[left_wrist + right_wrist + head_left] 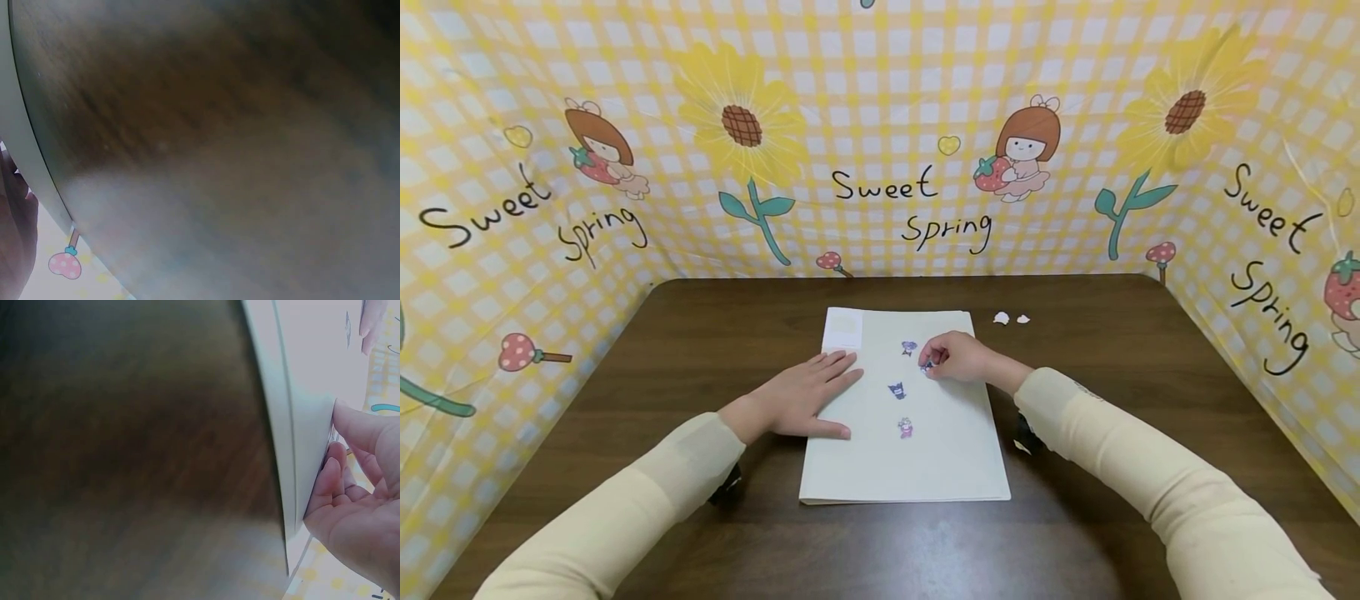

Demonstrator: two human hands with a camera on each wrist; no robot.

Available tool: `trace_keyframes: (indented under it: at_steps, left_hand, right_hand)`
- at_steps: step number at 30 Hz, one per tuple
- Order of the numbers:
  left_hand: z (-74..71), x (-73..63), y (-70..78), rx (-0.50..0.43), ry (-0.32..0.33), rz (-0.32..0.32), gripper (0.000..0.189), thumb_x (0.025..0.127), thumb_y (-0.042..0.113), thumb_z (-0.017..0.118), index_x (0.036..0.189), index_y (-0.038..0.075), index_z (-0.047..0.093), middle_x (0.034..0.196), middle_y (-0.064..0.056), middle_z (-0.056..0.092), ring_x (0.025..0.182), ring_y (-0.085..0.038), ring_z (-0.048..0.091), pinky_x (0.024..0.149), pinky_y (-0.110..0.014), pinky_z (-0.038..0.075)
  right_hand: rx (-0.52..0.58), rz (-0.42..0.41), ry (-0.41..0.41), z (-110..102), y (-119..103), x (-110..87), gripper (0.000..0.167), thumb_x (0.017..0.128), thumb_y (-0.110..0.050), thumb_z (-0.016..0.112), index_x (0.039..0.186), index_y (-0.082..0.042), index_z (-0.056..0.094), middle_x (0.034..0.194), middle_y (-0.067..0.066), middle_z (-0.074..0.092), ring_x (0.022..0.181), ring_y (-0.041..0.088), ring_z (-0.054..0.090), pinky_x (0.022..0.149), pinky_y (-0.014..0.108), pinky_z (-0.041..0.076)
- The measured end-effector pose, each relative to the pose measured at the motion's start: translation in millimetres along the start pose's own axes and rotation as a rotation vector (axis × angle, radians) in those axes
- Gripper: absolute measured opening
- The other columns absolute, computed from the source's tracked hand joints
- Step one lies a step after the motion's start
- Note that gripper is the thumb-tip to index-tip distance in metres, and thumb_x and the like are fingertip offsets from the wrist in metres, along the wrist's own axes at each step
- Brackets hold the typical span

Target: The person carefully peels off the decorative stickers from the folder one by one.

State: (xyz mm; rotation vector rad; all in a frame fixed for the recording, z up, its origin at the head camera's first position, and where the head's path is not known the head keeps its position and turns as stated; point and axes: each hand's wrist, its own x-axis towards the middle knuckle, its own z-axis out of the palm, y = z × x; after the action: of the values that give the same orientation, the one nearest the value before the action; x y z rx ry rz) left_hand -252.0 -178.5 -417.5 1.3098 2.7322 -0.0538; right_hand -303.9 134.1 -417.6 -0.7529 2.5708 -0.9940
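Note:
A large white paper pad (pixel 940 467) lies on the table. My left hand (pixel 801 396) rests flat on its left side with fingers spread. Near the upper right of the page, my right hand (pixel 958 357) pinches a small bluish cartoon sticker (pixel 927 366) between thumb and fingers, right at the paper; the fingers cover most of it. Beside that hand is a purple cartoon sticker (pixel 909 347). Lower down are a dark purple sticker (pixel 897 390) and a pink one (pixel 906 428). In the right wrist view, the curled fingers (pixel 331 481) are low over the page.
A small white sheet (pixel 842 328) sits at the pad's top left corner. Two white paper scraps (pixel 1002 318) lie on the brown table (pixel 730 325) beyond the right edge. Another scrap (pixel 1022 447) is by the right wrist. A checked cloth (pixel 880 108) surrounds the table.

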Motion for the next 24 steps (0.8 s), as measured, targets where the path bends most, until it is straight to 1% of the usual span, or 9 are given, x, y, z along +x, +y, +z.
trace_keyframes:
  at_steps: [8,14,21,24]
  left_hand:
    - [-0.5,-0.1,0.1,0.007,0.000,0.006,0.100,0.085,0.082,0.031,0.156,0.011,0.022,0.161,-0.014,0.013,0.147,-0.028,0.008,0.116,-0.042,0.011]
    - [-0.1,-0.4,0.1,0.003,0.009,0.010,0.099,0.085,0.081,0.032,0.155,0.011,0.023,0.160,-0.014,0.014,0.147,-0.028,0.009,0.116,-0.043,0.012]
    - [2.7,-0.3,-0.9,0.013,0.021,0.017,0.099,0.086,0.080,0.032,0.155,0.011,0.023,0.161,-0.014,0.013,0.147,-0.027,0.009,0.116,-0.043,0.012]
    - [3.2,-0.2,-1.4,0.013,0.026,0.019,0.099,0.086,0.080,0.032,0.155,0.011,0.023,0.160,-0.014,0.014,0.147,-0.027,0.009,0.116,-0.043,0.012]
  right_hand:
    - [-0.002,-0.013,-0.019,-1.6,-1.4,0.3,0.008,0.087,-0.004,0.072,0.093,-0.007,0.068,0.079,0.001,0.052,0.072,0.015,0.047,0.071,0.029,0.039]
    - [-0.002,-0.014,-0.013,-0.9,-2.3,-0.7,0.009,0.086,-0.003,0.073,0.093,-0.006,0.068,0.079,0.001,0.053,0.074,0.016,0.047,0.071,0.029,0.039]
    - [0.011,0.057,0.039,1.5,-0.8,-1.9,0.019,0.084,-0.007,0.077,0.097,-0.004,0.064,0.081,0.002,0.054,0.075,0.016,0.048,0.072,0.028,0.041]
    - [0.012,0.076,0.057,1.4,-0.2,-2.2,0.020,0.083,-0.009,0.078,0.097,-0.004,0.064,0.082,0.002,0.055,0.075,0.016,0.048,0.071,0.028,0.041]
